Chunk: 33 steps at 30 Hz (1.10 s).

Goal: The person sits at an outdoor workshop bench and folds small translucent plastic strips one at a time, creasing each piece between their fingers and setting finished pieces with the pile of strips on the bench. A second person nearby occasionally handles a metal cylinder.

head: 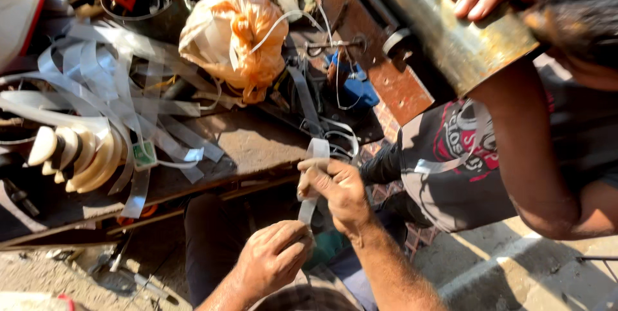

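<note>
Left hand (273,258) and right hand (338,190) pinch one metal strip (314,176).

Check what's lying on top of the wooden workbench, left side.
On the workbench: a tangle of flat metal strips, a stack of pale curved pieces, an orange plastic bag and a dark round container. The strips cover whatever lies beneath them.

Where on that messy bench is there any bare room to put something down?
One bare patch of the wooden bench lies between the pile of metal strips and the orange bag, just above the hands. Everywhere left and behind is crowded with strips, wires and tools.
</note>
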Tool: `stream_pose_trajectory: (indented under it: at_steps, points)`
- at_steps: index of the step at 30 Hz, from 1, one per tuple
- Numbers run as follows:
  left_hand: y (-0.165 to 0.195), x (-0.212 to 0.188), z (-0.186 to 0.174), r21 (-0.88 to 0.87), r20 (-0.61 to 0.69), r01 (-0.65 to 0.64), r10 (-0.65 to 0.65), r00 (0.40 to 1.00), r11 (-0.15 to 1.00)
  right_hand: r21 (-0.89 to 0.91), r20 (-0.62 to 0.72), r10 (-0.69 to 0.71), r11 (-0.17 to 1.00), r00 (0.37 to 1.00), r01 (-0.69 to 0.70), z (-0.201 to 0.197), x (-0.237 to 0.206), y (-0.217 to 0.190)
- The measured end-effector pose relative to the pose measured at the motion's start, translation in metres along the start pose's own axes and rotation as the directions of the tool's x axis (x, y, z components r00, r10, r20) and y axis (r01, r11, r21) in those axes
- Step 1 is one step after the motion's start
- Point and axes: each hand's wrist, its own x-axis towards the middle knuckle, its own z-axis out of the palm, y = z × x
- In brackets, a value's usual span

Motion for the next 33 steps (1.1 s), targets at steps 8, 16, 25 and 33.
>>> stream_pose_trajectory:
  at_steps: [8, 16, 25, 33]
  points:
    - [0.009, -0.028, 0.016, -0.281, 0.239, 0.13, -0.062, 0.969, 0.951, 0.115, -0.078, -0.089, 0.989, 0.993, 0.097, -0.016, -0.014, -0.004]
    - [0.002, -0.026, 0.022, -0.238, 0.567, 0.287, -0.107, 0.817, 0.928, 0.012, -0.107, -0.149, 0.988, 0.983, 0.151, -0.025, -0.038, -0.016]
    - [-0.012, -0.031, 0.038, -0.224, 0.535, 0.386, -0.218, 0.816, 0.895, 0.045, -0.182, -0.25, 0.964, 0.951, 0.262, -0.046, -0.038, -0.03]
    - [-0.056, -0.088, 0.042, -0.761, 0.552, 0.649, -0.525, 0.648, 0.002, 0.208, -0.22, -0.271, 0.925, 0.937, 0.317, -0.075, -0.024, -0.029]
